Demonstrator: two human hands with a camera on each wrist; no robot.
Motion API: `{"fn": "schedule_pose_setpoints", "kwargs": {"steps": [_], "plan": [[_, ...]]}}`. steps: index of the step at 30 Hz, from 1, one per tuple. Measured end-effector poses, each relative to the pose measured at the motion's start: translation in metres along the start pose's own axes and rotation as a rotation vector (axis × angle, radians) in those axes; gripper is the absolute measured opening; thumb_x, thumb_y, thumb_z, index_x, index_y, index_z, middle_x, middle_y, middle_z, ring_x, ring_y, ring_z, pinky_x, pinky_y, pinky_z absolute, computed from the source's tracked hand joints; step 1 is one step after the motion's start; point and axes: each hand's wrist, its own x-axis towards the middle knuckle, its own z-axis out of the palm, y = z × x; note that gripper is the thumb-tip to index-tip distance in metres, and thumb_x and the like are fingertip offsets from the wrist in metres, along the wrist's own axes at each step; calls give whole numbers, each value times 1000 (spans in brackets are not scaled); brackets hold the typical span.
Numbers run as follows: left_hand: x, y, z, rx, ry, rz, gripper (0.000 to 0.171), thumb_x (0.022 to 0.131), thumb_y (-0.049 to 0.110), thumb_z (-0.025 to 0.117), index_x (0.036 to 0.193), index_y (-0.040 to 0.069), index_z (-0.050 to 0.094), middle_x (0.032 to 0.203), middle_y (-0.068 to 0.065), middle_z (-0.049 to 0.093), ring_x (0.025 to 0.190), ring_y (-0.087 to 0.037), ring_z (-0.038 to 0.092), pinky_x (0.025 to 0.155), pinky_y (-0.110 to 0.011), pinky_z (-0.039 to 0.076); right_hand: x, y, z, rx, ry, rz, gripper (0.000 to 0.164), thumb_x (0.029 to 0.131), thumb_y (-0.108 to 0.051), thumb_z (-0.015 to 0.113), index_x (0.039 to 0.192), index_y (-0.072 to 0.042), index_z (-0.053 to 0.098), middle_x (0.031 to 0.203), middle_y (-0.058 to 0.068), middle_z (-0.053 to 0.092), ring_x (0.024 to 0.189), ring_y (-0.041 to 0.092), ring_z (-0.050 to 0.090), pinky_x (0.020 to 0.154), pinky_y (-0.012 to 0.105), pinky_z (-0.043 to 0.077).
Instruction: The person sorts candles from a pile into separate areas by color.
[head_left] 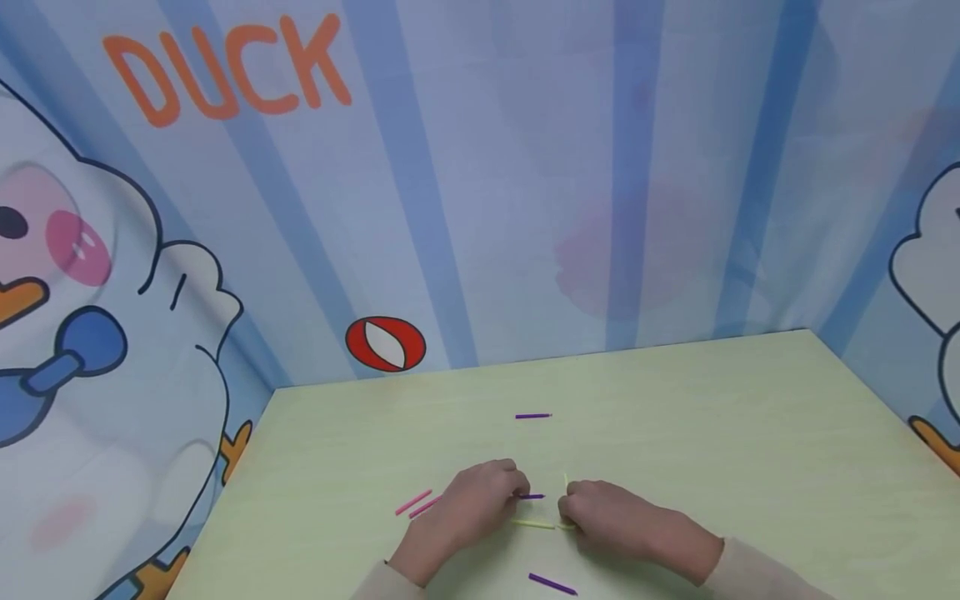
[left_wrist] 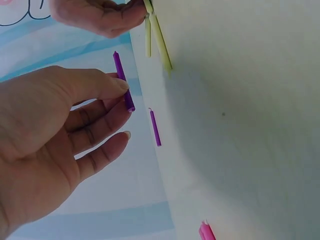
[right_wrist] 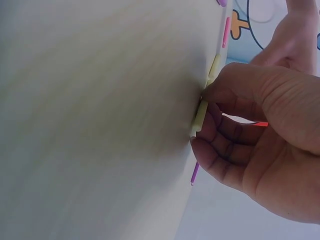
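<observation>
Between thumb and fingers my left hand (head_left: 478,502) pinches a purple candle (left_wrist: 120,66), raised off the table in the left wrist view. My right hand (head_left: 617,520) is low over the table to the right, its thumb and fingertips gripping a yellow candle (right_wrist: 201,117). That candle's thin end (head_left: 566,480) sticks up past the knuckles in the head view. Another yellow candle (head_left: 533,524) lies flat between the hands, with a short yellow piece showing beside the right fingers. The rest of the yellow candles is hidden behind the right hand.
Two pink candles (head_left: 413,502) lie left of my left hand, one partly covered by it. One purple candle (head_left: 533,416) rests farther back, another purple candle (head_left: 553,584) near the front. Behind the pale table (head_left: 712,417) hangs a printed duck backdrop (head_left: 517,167).
</observation>
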Motion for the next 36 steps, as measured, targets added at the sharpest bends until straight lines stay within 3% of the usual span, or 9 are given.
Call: {"fn": "schedule_pose_setpoints", "kwargs": {"steps": [5,18,36], "plan": [[12,-11,1,9,30,-40,13,90,4,70,98,12,77,89,3,66,85,-9,63,74,-24,52,0,0,1,0,-5,-1,17,75,4,69,73,-11,62,70,-8,44,61,4,37,57,21,40],[43,-30,5,-38,-23,-173,13,93,10,71,104,10,77,91,-1,67,83,-12,60,80,-25,53,0,0,1,-3,-13,6,21,75,4,68,71,-13,58,70,-8,44,61,4,37,56,22,39],[72,-34,8,-2,40,-149,14,94,4,66,98,10,78,86,-1,65,82,-14,62,73,-28,53,-2,1,-1,9,-12,16,21,74,5,68,71,-13,58,70,-9,44,61,4,38,58,21,40]]}}
